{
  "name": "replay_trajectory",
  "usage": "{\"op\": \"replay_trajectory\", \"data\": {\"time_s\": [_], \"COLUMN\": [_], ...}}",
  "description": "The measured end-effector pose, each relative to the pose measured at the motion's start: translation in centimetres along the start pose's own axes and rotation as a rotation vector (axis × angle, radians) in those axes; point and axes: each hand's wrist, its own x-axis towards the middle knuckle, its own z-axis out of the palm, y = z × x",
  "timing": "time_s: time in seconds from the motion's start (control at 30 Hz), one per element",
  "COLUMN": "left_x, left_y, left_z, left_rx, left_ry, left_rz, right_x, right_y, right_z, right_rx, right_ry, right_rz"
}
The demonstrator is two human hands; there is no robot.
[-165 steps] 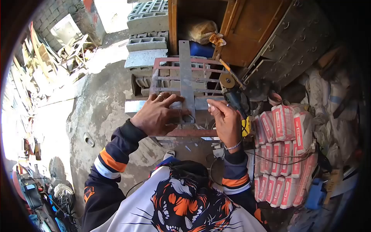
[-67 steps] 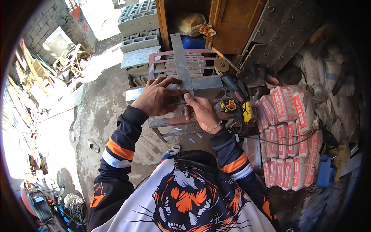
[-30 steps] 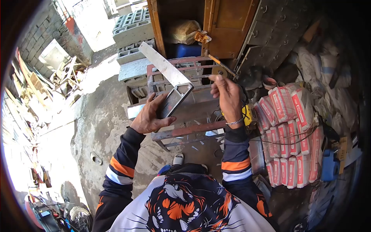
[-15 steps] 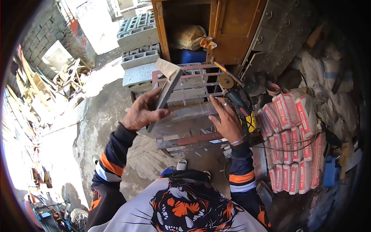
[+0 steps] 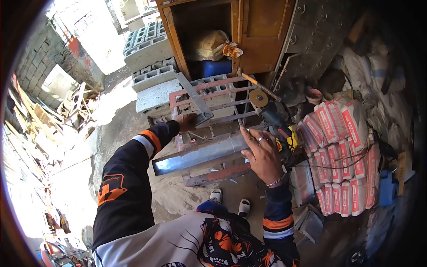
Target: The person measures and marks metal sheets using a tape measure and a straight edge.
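Observation:
My left hand (image 5: 185,122) grips a grey metal square (image 5: 195,97) at its lower end, over the far side of the frame, with the long blade slanting up and away to the left. My right hand (image 5: 262,155) is over the right part of a long, shiny metal bar (image 5: 195,157), index finger stretched forward and thumb apart from it. A thin line crosses the bar just left of that finger. Beneath the bar is a reddish-brown metal frame (image 5: 222,173) with several crossbars. An angle grinder (image 5: 272,111) lies beyond my right hand, its disc facing up.
Concrete blocks (image 5: 153,78) stack up at the back, beside an open wooden cabinet (image 5: 262,35). Red-and-white bags (image 5: 342,155) are piled on the right, with a cable across them. Wood scraps (image 5: 38,115) lean at the left. Small offcuts lie on the floor near my feet.
My left hand has moved forward, away from the bar, carrying the square, which now tips flatter. The bar's shiny top shows more fully. My right hand is slightly lower in view.

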Motion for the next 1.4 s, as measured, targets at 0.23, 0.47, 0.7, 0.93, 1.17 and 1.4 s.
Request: {"op": "replay_trajectory", "data": {"time_s": [0.23, 0.47, 0.7, 0.93, 1.17, 1.4], "left_x": [0.6, -0.4, -4.2, -18.7, -22.2, -25.4], "left_y": [-0.6, -0.4, -1.2, 12.9, 22.4, 24.9], "left_z": [6.0, 5.7, -1.0, -12.1, -5.0, -0.5], "left_rx": [0.128, 0.296, -0.002, -0.375, 0.187, 0.159], "left_ry": [0.155, 0.091, -0.062, -0.247, 0.186, 0.22], "left_rz": [0.043, 0.042, 0.036, 0.249, -0.079, -0.057], "right_x": [0.2, 0.3, 0.3, -0.1, -2.2, -13.5], "right_y": [-0.5, -0.4, 0.4, 1.0, 1.0, 5.1], "right_z": [-0.5, -0.5, 0.3, 1.0, 0.6, -4.0], "right_rx": [-0.043, -0.057, -0.034, -0.062, 0.005, 0.521], "right_ry": [-0.045, -0.044, 0.002, 0.057, 0.118, 0.297], "right_rz": [0.02, -0.001, -0.021, -0.079, -0.102, 0.184]}}
